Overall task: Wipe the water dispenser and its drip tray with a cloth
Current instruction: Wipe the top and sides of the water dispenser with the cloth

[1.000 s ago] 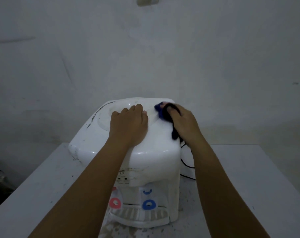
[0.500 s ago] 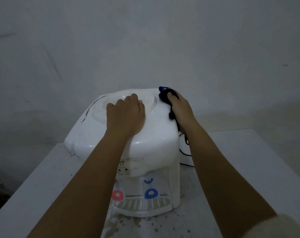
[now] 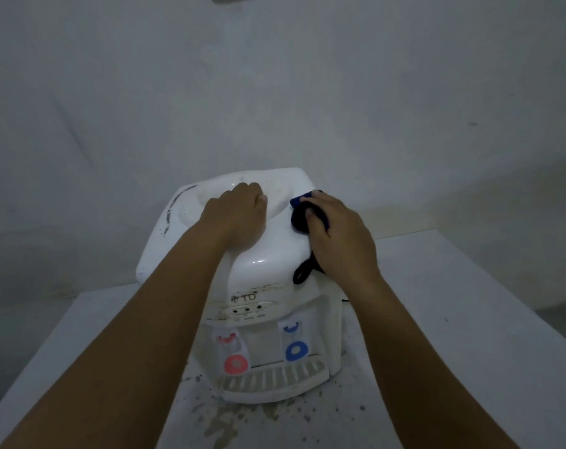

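Observation:
A white tabletop water dispenser (image 3: 268, 264) stands on a white table (image 3: 453, 335), its top smudged with dark marks on the left. My left hand (image 3: 239, 218) rests palm-down on the dispenser's top, fingers reaching into the round bottle recess. My right hand (image 3: 336, 234) grips a dark blue and black cloth (image 3: 299, 215) and presses it onto the top's right side; a black loop of the cloth hangs below my wrist. The slotted drip tray (image 3: 271, 380) sits at the front base, beneath a red tap (image 3: 236, 362) and a blue tap (image 3: 296, 350).
Dark splatter stains (image 3: 229, 419) cover the table in front of the drip tray. A black power cord (image 3: 344, 300) shows at the dispenser's right rear. A bare grey wall rises close behind the dispenser, and the table's left and right edges drop off.
My right hand has drawn the cloth from the back right corner of the top forward along the right side. My left hand stays on the top. The camera now looks further down.

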